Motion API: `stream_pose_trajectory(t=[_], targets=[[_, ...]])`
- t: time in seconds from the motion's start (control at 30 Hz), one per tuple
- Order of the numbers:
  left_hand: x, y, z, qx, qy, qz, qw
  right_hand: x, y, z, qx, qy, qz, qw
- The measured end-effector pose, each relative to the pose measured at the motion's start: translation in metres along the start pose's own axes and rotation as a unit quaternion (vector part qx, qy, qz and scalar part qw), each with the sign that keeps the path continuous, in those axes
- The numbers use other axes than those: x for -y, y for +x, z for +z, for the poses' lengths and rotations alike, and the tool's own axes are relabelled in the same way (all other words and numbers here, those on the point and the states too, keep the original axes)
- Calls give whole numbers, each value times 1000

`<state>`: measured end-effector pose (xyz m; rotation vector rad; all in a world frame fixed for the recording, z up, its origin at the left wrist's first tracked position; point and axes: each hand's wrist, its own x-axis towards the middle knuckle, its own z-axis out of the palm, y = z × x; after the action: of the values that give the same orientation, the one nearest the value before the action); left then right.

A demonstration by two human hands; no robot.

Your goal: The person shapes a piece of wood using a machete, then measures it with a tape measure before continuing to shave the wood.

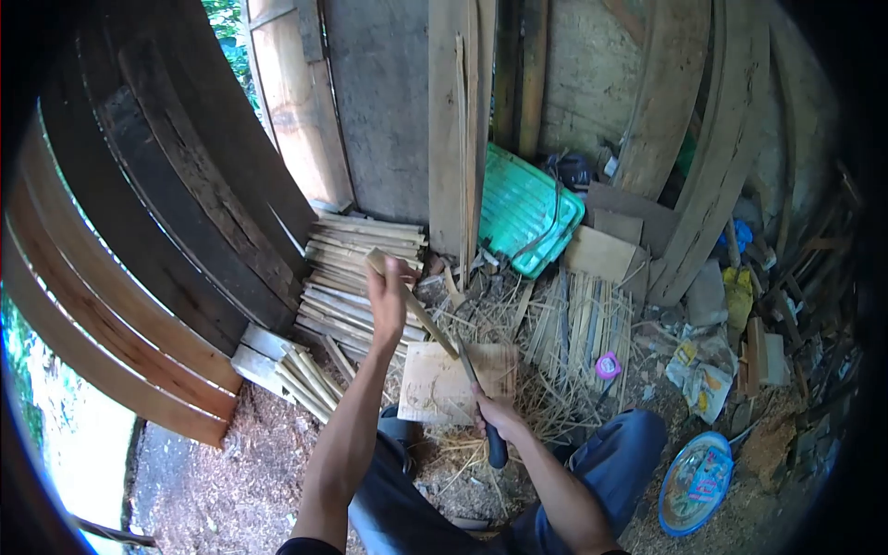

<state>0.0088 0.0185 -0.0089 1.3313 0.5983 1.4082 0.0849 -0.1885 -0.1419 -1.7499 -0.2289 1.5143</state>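
My left hand (389,291) is closed around the upper end of a bamboo strip (427,324), which slants down to the right toward a wooden board (430,379). In my right hand (499,416) is a knife with a dark handle (498,451). Its narrow blade (466,359) points up and away from me, and it meets the lower end of the strip over the board. The board lies flat between my knees, with shavings and thin fibres around its right side.
Stacked bamboo strips (356,268) lie at the far left, with thinner split strips (583,324) on the right. A pink tape measure (608,366) rests on those. Beyond leans a green plastic crate (523,208). A round basin (696,486) sits by my right knee.
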Motion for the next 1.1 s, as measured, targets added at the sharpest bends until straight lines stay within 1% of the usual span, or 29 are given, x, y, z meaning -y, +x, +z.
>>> stream_pose_trajectory(t=[0.03, 0.07, 0.13, 0.17, 0.2, 0.23, 0.27, 0.3, 0.33, 0.4, 0.43, 0.47, 0.53, 0.57, 0.6, 0.67, 0.7, 0.73, 0.77, 0.8, 0.83, 0.87, 0.9, 0.93, 0.97, 1.0, 1.07, 1.1], targets=[[19, 1, -8, 58, 82, -7, 995, 17, -14, -6, 22, 2, -47, 999], [32, 2, -16, 133, 154, 26, 979, 36, -27, -11, 19, -2, -55, 998], [44, -5, -17, 202, 240, 50, 948, 74, -49, -24, 31, -85, -151, 984], [47, -7, -17, 228, 214, -10, 950, 91, -54, -31, 32, -79, -171, 982], [48, -9, -17, 254, 188, -70, 946, 112, -73, -35, 6, -100, -147, 984], [43, -8, -15, 277, 271, -65, 920, 123, -73, -43, 6, -79, -155, 985], [41, -9, -13, 310, 253, -20, 916, 132, -72, -53, 7, -58, -163, 985], [37, -12, -7, 325, 287, 109, 894, 139, -76, -59, -2, -50, -170, 984], [27, -19, 2, 331, 317, 234, 857, 142, -82, -67, -3, -52, -173, 983], [4, -32, 17, 393, 389, 219, 804, 150, -93, -77, 55, 86, -153, 983], [-2, -38, 23, 396, 400, 264, 783, 147, -93, -77, 65, 112, -159, 979], [-2, -41, 25, 399, 405, 259, 781, 143, -96, -73, 70, 116, -154, 979], [-1, -41, 33, 403, 443, 302, 742, 140, -101, -63, 105, 124, -217, 963], [1, -42, 36, 397, 461, 303, 734, 133, -96, -61, 93, 154, -223, 958], [-1, -42, 40, 397, 462, 302, 733, 130, -93, -60, 95, 155, -222, 958], [-5, -41, 43, 364, 414, 350, 757, 125, -88, -56, 63, 87, -236, 966], [-1, -41, 47, 364, 417, 350, 756, 128, -97, -52, 60, 113, -230, 965], [5, -41, 51, 251, 386, 317, 829, 127, -96, -52, 63, 113, -229, 965], [10, -41, 52, 134, 349, 278, 885, 124, -93, -51, 60, 107, -245, 962], [11, -37, 50, 101, 264, 203, 937, 123, -92, -50, 57, 101, -260, 959], [11, -33, 47, 104, 169, 57, 978, 124, -95, -49, 64, 115, -257, 957], [11, -27, 43, 103, 67, -93, 988, 123, -96, -49, 66, 115, -255, 958], [6, -21, 38, 118, -51, -200, 971, 122, -96, -50, 70, 86, -263, 959], [0, -15, 34, 129, -169, -301, 930, 121, -96, -50, 72, 58, -271, 958], [1, -12, 29, 171, -140, -283, 933, 118, -94, -49, 72, 58, -268, 959], [1, -12, 28, 170, -140, -285, 933, 114, -91, -47, 67, 38, -279, 957], [0, -10, 26, 207, -117, -251, 938, 108, -86, -45, 62, 17, -289, 955], [-10, -11, 28, 199, -112, -247, 942, 105, -85, -44, 45, -25, -297, 953]])
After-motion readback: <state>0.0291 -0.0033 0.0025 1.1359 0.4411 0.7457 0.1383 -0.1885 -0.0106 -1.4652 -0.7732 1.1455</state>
